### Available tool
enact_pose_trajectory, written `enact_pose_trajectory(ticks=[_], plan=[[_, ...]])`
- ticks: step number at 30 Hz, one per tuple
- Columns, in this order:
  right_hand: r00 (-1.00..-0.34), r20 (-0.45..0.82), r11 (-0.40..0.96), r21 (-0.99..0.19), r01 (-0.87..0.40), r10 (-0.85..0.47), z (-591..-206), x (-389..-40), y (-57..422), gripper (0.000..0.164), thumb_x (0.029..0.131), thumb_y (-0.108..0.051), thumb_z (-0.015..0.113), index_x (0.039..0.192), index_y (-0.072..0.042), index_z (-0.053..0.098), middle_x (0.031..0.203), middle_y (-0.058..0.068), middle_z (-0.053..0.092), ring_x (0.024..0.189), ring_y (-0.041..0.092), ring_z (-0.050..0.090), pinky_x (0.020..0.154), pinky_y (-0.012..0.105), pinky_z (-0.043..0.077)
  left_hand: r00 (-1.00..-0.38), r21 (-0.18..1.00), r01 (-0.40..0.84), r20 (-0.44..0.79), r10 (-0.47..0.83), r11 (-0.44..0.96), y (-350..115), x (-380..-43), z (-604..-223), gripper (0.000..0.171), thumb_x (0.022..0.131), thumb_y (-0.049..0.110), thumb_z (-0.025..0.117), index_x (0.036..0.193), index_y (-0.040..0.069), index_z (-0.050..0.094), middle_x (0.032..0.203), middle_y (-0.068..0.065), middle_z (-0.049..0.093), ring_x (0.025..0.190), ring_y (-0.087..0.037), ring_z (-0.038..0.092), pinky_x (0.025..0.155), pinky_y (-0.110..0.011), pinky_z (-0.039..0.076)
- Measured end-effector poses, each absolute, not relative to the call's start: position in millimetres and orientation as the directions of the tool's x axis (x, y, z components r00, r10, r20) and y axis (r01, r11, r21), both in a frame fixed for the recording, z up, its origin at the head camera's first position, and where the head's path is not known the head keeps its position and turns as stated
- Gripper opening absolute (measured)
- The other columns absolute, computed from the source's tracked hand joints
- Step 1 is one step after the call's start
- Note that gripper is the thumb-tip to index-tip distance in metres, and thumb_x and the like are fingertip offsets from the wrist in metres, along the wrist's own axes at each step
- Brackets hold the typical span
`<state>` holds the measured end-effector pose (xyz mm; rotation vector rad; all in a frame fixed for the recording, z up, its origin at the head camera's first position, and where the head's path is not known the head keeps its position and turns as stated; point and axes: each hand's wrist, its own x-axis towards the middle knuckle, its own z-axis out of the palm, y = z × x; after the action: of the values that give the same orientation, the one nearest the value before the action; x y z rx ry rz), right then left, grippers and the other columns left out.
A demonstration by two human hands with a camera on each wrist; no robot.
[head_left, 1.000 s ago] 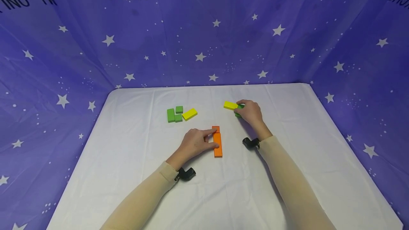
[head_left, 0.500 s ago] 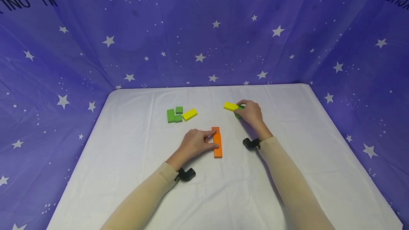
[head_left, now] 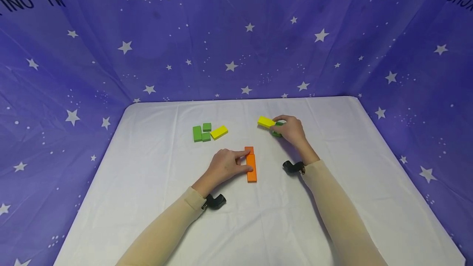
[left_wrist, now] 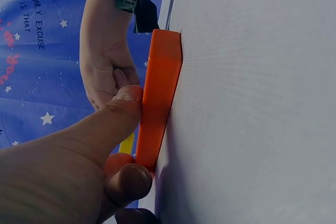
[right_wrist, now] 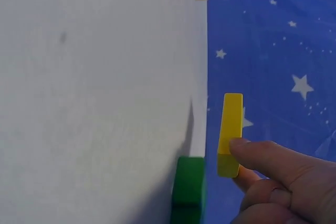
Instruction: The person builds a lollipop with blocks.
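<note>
My right hand (head_left: 290,129) pinches a yellow rectangular block (head_left: 265,122) between thumb and finger, slightly above the white table. In the right wrist view that block tilts over a green block (right_wrist: 189,182), which the hand partly hides in the head view. My left hand (head_left: 226,163) rests its thumb on a long orange block (head_left: 251,177). Its forefinger touches a small orange block (head_left: 249,149) set end to end with the long one. Seen from the left wrist, the thumb (left_wrist: 123,109) presses the upper face, and the other fingers sit near the far end.
To the left on the table (head_left: 155,155) lie a green rectangular block (head_left: 197,134), two small green blocks (head_left: 207,127) and a second yellow block (head_left: 219,132). A purple star-printed cloth (head_left: 207,32) stands around the back and sides. Black camera mounts (head_left: 216,201) jut from both wrists.
The yellow block in my right hand has risen slightly off the table and away from the green block beside it. My left hand and the orange blocks have stayed in place.
</note>
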<state>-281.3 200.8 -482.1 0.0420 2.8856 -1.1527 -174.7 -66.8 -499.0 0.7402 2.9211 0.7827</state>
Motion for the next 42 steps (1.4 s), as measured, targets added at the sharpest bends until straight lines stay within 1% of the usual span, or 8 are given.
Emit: enact_pose_trajectory(ticks=[7, 12, 14, 18, 21, 26, 30, 42], plan=[[-0.999, -0.032, 0.681, -0.732, -0.001, -0.036, -475.6, -264.5, 195.8, 0.037, 0.081, -0.031, 0.079, 0.115, -0.018, 0.073, 0.085, 0.009, 0.066, 0.068, 0.023, 0.052, 0.06, 0.034, 0.042, -0.884, 0.474, 0.441, 0.081, 0.461, 0.762, -66.8, -174.7, -500.0, 0.063, 0.078, 0.059, 0.076, 0.131, 0.027, 0.067, 0.053, 0.013, 0.045, 0.048, -0.008, 0.04, 0.049, -0.026, 0.028], [-0.997, -0.041, 0.676, -0.737, -0.009, -0.058, -475.6, -255.4, 190.1, 0.036, 0.081, -0.032, 0.079, 0.114, -0.019, 0.073, 0.064, 0.006, 0.049, 0.059, 0.02, 0.043, 0.054, 0.032, 0.035, -0.883, 0.468, 0.442, 0.08, 0.462, 0.765, -67.2, -174.5, -498.8, 0.062, 0.077, 0.058, 0.077, 0.131, 0.028, 0.067, 0.053, 0.012, 0.045, 0.048, -0.009, 0.041, 0.049, -0.026, 0.029], [-0.997, -0.045, 0.676, -0.737, -0.014, -0.07, -476.5, -252.5, 187.4, 0.035, 0.081, -0.032, 0.078, 0.114, -0.02, 0.073, 0.066, 0.009, 0.049, 0.058, 0.019, 0.042, 0.054, 0.032, 0.034, -0.883, 0.468, 0.442, 0.078, 0.462, 0.765, -67.4, -174.3, -498.2, 0.062, 0.077, 0.058, 0.077, 0.131, 0.028, 0.067, 0.053, 0.012, 0.045, 0.048, -0.008, 0.041, 0.049, -0.026, 0.029], [-0.994, -0.034, 0.665, -0.746, -0.041, -0.1, -479.3, -247.5, 180.7, 0.033, 0.081, -0.03, 0.078, 0.112, -0.019, 0.074, 0.088, 0.019, 0.061, 0.056, 0.018, 0.043, 0.055, 0.032, 0.036, -0.882, 0.474, 0.445, 0.084, 0.464, 0.76, -67.8, -174.3, -497.4, 0.061, 0.077, 0.056, 0.078, 0.13, 0.028, 0.067, 0.053, 0.013, 0.046, 0.048, -0.008, 0.041, 0.049, -0.026, 0.029], [-0.992, -0.036, 0.661, -0.749, -0.054, -0.122, -481.8, -244.8, 176.3, 0.033, 0.08, -0.029, 0.079, 0.111, -0.018, 0.074, 0.09, 0.017, 0.065, 0.057, 0.018, 0.046, 0.055, 0.032, 0.038, -0.881, 0.48, 0.446, 0.087, 0.466, 0.755, -67.9, -174.5, -497.0, 0.062, 0.076, 0.057, 0.079, 0.129, 0.028, 0.068, 0.054, 0.013, 0.046, 0.048, -0.007, 0.041, 0.05, -0.026, 0.029], [-0.986, -0.044, 0.66, -0.748, -0.073, -0.16, -487.0, -242.1, 170.1, 0.031, 0.08, -0.029, 0.078, 0.11, -0.019, 0.074, 0.066, 0.0, 0.055, 0.056, 0.017, 0.044, 0.052, 0.03, 0.035, -0.88, 0.474, 0.446, 0.078, 0.468, 0.759, -67.3, -175.0, -497.3, 0.063, 0.076, 0.058, 0.078, 0.13, 0.028, 0.067, 0.053, 0.012, 0.045, 0.048, -0.008, 0.04, 0.05, -0.026, 0.028], [-0.979, -0.052, 0.649, -0.755, -0.091, -0.197, -490.2, -241.2, 166.1, 0.029, 0.081, -0.028, 0.078, 0.109, -0.02, 0.074, 0.054, -0.002, 0.043, 0.05, 0.013, 0.037, 0.048, 0.028, 0.029, -0.88, 0.457, 0.449, 0.078, 0.469, 0.768, -66.8, -175.5, -497.3, 0.063, 0.076, 0.059, 0.077, 0.13, 0.028, 0.067, 0.053, 0.012, 0.044, 0.048, -0.008, 0.04, 0.05, -0.026, 0.028], [-0.965, -0.045, 0.693, -0.704, -0.153, -0.258, -495.1, -237.7, 157.9, 0.029, 0.081, -0.026, 0.079, 0.109, -0.019, 0.075, 0.051, -0.003, 0.039, 0.047, 0.013, 0.034, 0.046, 0.028, 0.027, -0.877, 0.462, 0.459, 0.101, 0.47, 0.759, -67.0, -174.1, -498.2, 0.062, 0.075, 0.058, 0.078, 0.13, 0.03, 0.067, 0.053, 0.014, 0.045, 0.048, -0.006, 0.041, 0.048, -0.025, 0.03]])
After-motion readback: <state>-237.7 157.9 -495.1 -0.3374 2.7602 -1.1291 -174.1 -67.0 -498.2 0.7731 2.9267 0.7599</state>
